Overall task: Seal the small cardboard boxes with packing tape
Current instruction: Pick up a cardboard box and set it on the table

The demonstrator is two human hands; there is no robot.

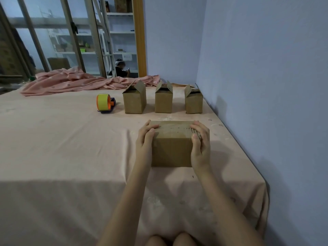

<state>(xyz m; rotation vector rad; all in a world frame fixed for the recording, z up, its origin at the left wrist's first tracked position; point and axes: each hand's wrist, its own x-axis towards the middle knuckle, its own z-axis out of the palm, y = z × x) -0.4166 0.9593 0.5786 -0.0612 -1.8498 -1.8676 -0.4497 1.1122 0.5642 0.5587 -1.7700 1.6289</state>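
both hands on the near cardboard box [171, 150], which sits on the pink sheet [71, 148] at centre-right of view, long side facing the person. left hand [145, 137] cups the left end, fingers curled over the top edge, thumb on the top panel. right hand [200, 139] does the same on the right end, fingers wrapped onto the top flaps, thumb down the front face. flaps look folded shut, centre seam running left-right btw the hands; no tape visible on it, though hard to be sure.

step in hand, prob: hold flaps closed & square the box before taping. to do it well: keep even downward pressure w/ both thumbs so the seam stays tight, don't crush the corners, then free one hand for the tape dispenser [106, 103] at about 10 o'clock from the box, well apart. it's nearer the left hand, so the right should keep the flaps pinned.

three more small boxes at 12 o'clock in a row, flaps up & unsealed: left one [134, 101], middle one [163, 100], right one [193, 101].

surface is a soft bed-like platform, so the box may sink or tilt under pressure. crumpled pink blanket [74, 82] at 11 o'clock, far edge. pale wall [266, 68] close at 3 o'clock. glass door w/ shelves [120, 32] beyond, a seated person [120, 69] in the background.
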